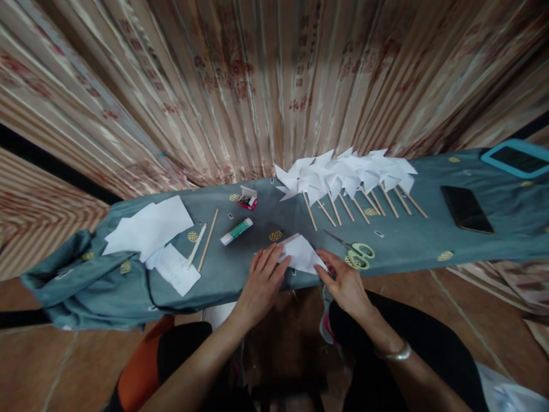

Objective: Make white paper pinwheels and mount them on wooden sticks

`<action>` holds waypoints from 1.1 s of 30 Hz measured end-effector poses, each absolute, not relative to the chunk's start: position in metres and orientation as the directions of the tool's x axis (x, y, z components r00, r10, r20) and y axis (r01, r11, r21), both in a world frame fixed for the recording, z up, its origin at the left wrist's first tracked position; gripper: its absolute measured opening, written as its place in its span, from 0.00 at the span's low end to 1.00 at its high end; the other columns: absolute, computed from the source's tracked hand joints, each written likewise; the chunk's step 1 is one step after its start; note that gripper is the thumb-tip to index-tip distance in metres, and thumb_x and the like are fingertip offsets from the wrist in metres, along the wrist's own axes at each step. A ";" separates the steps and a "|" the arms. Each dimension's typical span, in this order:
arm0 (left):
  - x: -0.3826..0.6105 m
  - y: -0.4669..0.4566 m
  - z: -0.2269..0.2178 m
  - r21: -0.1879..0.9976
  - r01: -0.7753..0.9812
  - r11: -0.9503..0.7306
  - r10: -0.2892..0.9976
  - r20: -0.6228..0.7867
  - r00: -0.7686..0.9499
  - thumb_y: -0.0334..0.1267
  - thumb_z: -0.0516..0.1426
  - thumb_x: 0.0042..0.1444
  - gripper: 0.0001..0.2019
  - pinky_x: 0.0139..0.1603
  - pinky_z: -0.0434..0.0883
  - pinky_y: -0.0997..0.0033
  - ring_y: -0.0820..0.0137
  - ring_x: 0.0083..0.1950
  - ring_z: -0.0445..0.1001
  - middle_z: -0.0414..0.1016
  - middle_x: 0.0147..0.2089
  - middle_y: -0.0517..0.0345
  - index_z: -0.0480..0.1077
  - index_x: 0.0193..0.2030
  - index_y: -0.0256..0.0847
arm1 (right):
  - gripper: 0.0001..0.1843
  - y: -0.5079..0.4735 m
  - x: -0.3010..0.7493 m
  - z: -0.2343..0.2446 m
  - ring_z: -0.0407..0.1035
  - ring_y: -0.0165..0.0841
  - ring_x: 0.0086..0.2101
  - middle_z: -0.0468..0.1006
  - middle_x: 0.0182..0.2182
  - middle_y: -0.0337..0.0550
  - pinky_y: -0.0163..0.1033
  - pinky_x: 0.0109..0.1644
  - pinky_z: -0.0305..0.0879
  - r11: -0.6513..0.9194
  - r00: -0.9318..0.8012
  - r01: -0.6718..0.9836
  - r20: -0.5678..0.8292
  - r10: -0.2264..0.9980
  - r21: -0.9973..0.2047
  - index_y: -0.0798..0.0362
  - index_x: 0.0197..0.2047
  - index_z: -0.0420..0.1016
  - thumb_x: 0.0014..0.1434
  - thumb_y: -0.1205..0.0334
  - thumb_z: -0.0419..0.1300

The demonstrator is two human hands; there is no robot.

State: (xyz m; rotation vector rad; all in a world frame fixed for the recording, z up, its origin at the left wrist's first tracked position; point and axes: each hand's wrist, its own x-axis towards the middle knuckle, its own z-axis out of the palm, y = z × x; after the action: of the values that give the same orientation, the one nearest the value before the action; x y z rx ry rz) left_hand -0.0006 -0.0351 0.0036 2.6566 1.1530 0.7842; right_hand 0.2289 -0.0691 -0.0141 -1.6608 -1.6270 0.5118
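A folded sheet of white paper [303, 255] lies at the near edge of the cloth-covered table, between my hands. My left hand [265, 278] rests on its left side with the fingers stretched out flat. At the right corner, my right hand [344, 281] pinches the paper between thumb and fingers. Just right of that hand are scissors [361, 255] with light green handles, their blades pointing away to the left. Beyond the paper, a row of white paper pinwheels [343, 174] on wooden sticks lies overlapping.
A glue stick [237, 231] and a small open red box [247, 198] lie left of centre. Farther left are a wooden stick [208, 240], a white pen [196, 245] and stacked white paper [150, 226]. A phone [466, 209] and a blue-framed tablet [518, 158] occupy the right end. Curtains hang behind.
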 end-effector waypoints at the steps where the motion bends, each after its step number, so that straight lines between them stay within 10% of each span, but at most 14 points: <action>1: -0.002 -0.035 0.002 0.358 0.658 -0.663 0.745 0.403 0.532 0.30 0.50 0.64 0.24 0.66 0.60 0.48 0.58 0.72 0.52 0.58 0.70 0.43 0.56 0.66 0.42 | 0.19 -0.070 0.229 -0.014 0.76 0.41 0.39 0.82 0.42 0.48 0.48 0.48 0.72 0.093 0.100 0.690 0.222 0.970 -0.718 0.51 0.53 0.74 0.62 0.55 0.55; 4: -0.012 -0.026 -0.003 0.474 0.707 -0.525 0.849 0.350 0.396 0.36 0.53 0.63 0.27 0.63 0.63 0.49 0.57 0.68 0.60 0.59 0.69 0.41 0.53 0.68 0.41 | 0.16 -0.071 0.230 -0.011 0.76 0.41 0.40 0.81 0.42 0.47 0.48 0.49 0.72 0.144 0.044 0.726 0.255 0.966 -0.673 0.50 0.51 0.75 0.63 0.56 0.54; 7: -0.023 -0.013 -0.001 0.490 0.681 -0.544 0.838 0.284 0.466 0.35 0.53 0.63 0.13 0.60 0.65 0.51 0.63 0.51 0.75 0.79 0.48 0.52 0.71 0.53 0.44 | 0.13 -0.068 0.230 -0.005 0.75 0.40 0.41 0.81 0.39 0.46 0.46 0.48 0.71 0.224 -0.024 0.750 0.312 0.950 -0.623 0.50 0.45 0.77 0.64 0.59 0.53; 16: -0.038 -0.025 0.015 0.181 0.694 -0.697 0.698 0.394 0.599 0.28 0.52 0.62 0.11 0.61 0.62 0.48 0.65 0.45 0.74 0.79 0.39 0.56 0.75 0.44 0.43 | 0.16 -0.059 0.218 -0.001 0.67 0.44 0.52 0.74 0.54 0.54 0.52 0.53 0.66 0.486 -0.342 0.841 0.461 0.819 -0.240 0.57 0.51 0.73 0.63 0.72 0.51; 25: -0.053 -0.028 0.004 0.493 0.670 -0.555 0.827 0.247 0.504 0.35 0.51 0.65 0.13 0.46 0.74 0.63 0.65 0.45 0.76 0.79 0.44 0.50 0.75 0.49 0.40 | 0.13 -0.060 0.218 -0.008 0.73 0.39 0.46 0.81 0.44 0.46 0.49 0.53 0.69 0.389 -0.241 0.666 0.310 0.920 -0.637 0.50 0.45 0.78 0.65 0.61 0.53; 33: -0.054 -0.020 0.002 0.476 0.743 -0.471 0.882 0.231 0.412 0.32 0.50 0.64 0.14 0.40 0.74 0.67 0.66 0.37 0.77 0.79 0.36 0.52 0.74 0.51 0.37 | 0.15 -0.031 0.205 -0.014 0.75 0.37 0.35 0.82 0.34 0.43 0.41 0.42 0.69 0.073 0.080 0.649 0.163 0.983 -0.757 0.50 0.38 0.79 0.61 0.51 0.56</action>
State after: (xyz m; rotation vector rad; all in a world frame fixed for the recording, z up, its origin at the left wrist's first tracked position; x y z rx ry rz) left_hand -0.0537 -0.0199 0.0020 2.3725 1.4106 0.6595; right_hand 0.2049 -0.0307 -0.0142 -1.6501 -1.6430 0.5966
